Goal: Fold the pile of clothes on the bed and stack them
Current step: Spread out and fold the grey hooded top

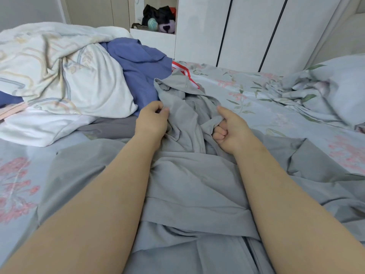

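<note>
On the floral bedsheet (256, 107) right in front of us lies the grey garment (187, 175), spread wide near us and bunched into creases at its far end. Our left hand (152, 121) pinches the left edge of that bunched part between thumb and curled fingers. Our right hand (231, 131) is clenched round a fold of the same cloth, thumb raised.

We judge the task to be at its very start. The grey garment is not yet flat, no fold in it looks deliberate, and we see no finished stack anywhere. Beyond our hands a blue garment (138, 62) lies crumpled against the white patterned quilt (59, 76). A red-and-white striped piece (181, 71) peeks out from behind the grey one, and a dark grey cloth (112, 123) lies flat beside our left wrist. All of these appear to be waiting.

Much is hard to read. Our forearms cover long strips of the grey garment and its near edge runs out of the frame, so we cannot tell what kind of garment it is. The striped piece is mostly hidden. The dark grey cloth slips under the quilt, so its extent is unclear. The pillow (339, 86) on the right is blurred.
</note>
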